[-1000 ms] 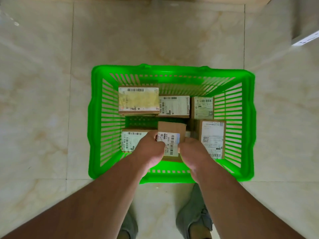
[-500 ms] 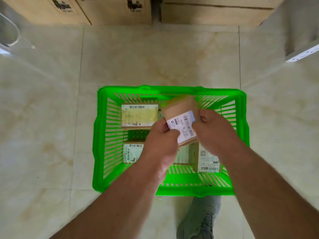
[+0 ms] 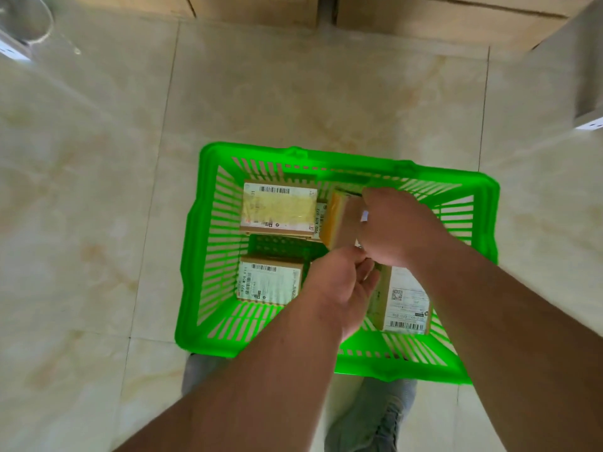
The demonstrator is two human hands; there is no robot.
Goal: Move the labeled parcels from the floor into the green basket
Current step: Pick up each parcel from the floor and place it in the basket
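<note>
A green slatted basket [image 3: 208,256] stands on the tiled floor below me. Several labeled cardboard parcels lie inside: one at the back left [image 3: 279,208], one at the front left [image 3: 269,282], one at the front right [image 3: 406,305]. Above the basket's middle I hold a small brown parcel [image 3: 341,221], turned on edge with its taped side toward me. My right hand [image 3: 394,228] grips it from the right. My left hand [image 3: 342,288] sits just below it with fingertips at its lower edge; whether they grip is unclear.
Large cardboard boxes [image 3: 424,17] line the far wall. A white power strip [image 3: 590,123] lies at the right, another white object [image 3: 13,50] at the far left. My grey shoes [image 3: 375,419] stand just in front of the basket.
The held parcel has risen out of the basket and turned from label-up onto its edge. My right hand moved up over it; my left hand slipped below it. The view tilted forward.
</note>
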